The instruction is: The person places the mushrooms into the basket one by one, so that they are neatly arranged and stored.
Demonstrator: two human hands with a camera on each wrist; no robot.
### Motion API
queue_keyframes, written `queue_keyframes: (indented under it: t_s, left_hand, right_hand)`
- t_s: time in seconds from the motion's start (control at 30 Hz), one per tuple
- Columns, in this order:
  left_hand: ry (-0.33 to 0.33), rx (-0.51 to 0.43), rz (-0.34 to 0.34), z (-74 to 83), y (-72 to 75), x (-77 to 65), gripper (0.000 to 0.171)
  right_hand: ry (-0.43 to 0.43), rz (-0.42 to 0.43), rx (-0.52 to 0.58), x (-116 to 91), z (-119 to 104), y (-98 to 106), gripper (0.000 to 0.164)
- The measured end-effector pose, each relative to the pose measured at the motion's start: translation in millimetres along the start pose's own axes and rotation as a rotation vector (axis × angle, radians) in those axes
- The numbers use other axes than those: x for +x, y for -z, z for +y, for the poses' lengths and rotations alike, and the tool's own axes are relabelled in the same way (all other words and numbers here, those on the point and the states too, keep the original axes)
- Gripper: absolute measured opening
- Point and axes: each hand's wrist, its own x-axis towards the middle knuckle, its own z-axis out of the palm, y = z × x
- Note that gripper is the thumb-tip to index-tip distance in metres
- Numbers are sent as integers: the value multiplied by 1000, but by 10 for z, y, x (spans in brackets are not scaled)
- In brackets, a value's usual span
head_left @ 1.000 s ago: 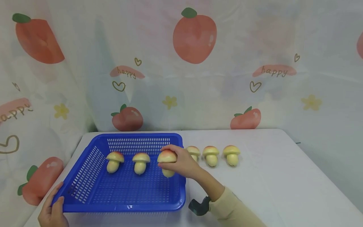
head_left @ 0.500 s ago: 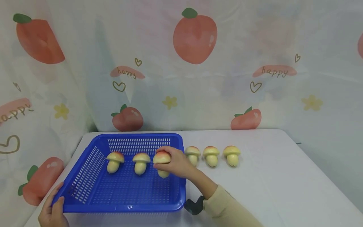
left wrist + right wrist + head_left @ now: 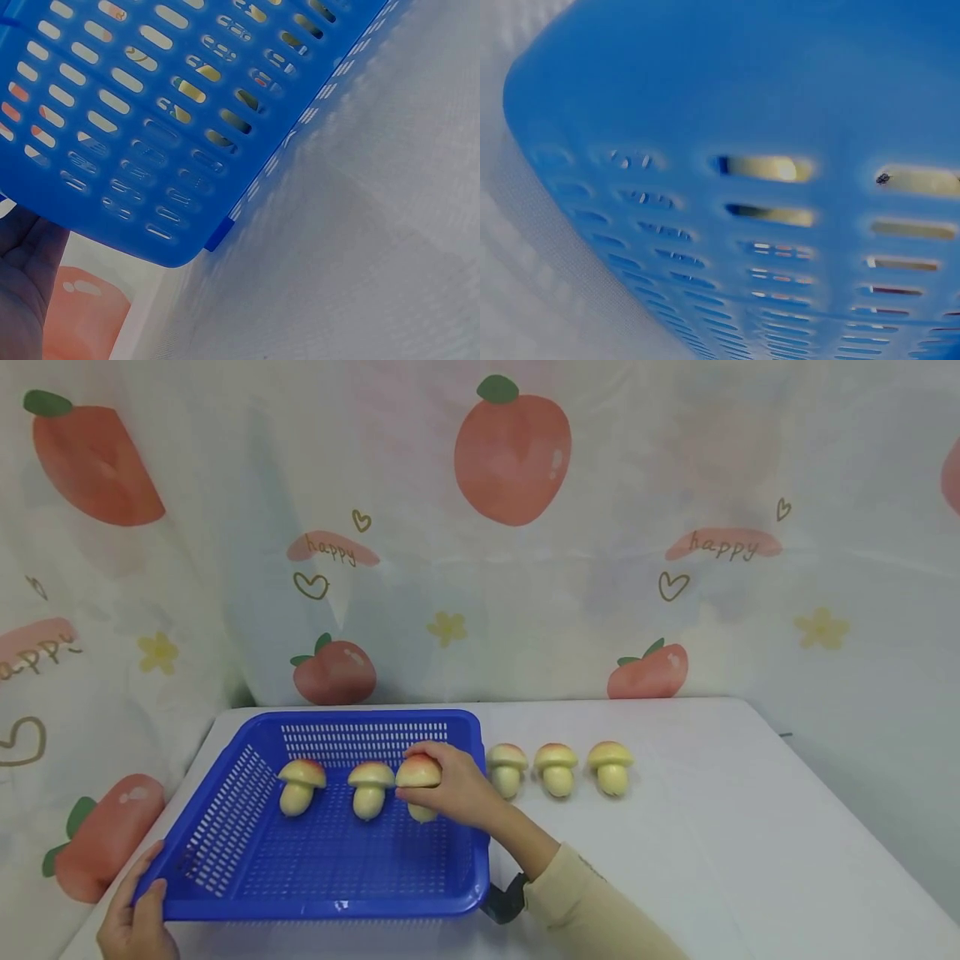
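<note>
My right hand (image 3: 459, 787) holds a toy mushroom (image 3: 417, 771) by its cap, fingers behind and thumb in front. It is inside the right part of the blue plastic basket (image 3: 322, 910), close beside another toy mushroom (image 3: 370, 789). Farther left in the basket lies one more mushroom (image 3: 302, 787). At the basket's front left corner, my left hand (image 3: 137, 914) grips the rim between thumb and fingers. The left wrist view shows part of that hand (image 3: 26, 277) at the slotted basket wall (image 3: 127, 127). Only basket wall (image 3: 705, 90) and pale shapes behind its slots appear in the right wrist view.
Right of the basket, three toy mushrooms stand in a row on the white table: one near the rim (image 3: 507, 770), a middle one (image 3: 556, 769) and a right one (image 3: 611, 767). A fruit-print cloth (image 3: 562, 610) hangs behind the table and on the left.
My right hand has moved left inside the basket with its mushroom, bringing it close to the middle one. The left hand stays at the basket corner.
</note>
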Motion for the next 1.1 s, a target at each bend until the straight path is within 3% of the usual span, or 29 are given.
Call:
queue_keyframes:
  t_s: [0.2, 0.3, 0.57, 0.83, 1.1]
  left_hand:
    - [-9, 40, 38, -376, -2, 248, 40]
    - [-29, 26, 36, -459, 5, 292, 39]
    - [-60, 12, 36, -460, 2, 304, 38]
    - [-80, 26, 47, -434, -6, 291, 39]
    - [-61, 26, 37, -464, -13, 293, 40]
  right_hand:
    - [-23, 9, -11, 76, 29, -24, 42]
    - [-33, 17, -4, 127, 48, -36, 41]
    - [-22, 23, -29, 190, 72, -54, 38]
    - [-46, -34, -161, 244, 87, -100, 36]
    - [-97, -41, -224, 274, 67, -135, 34]
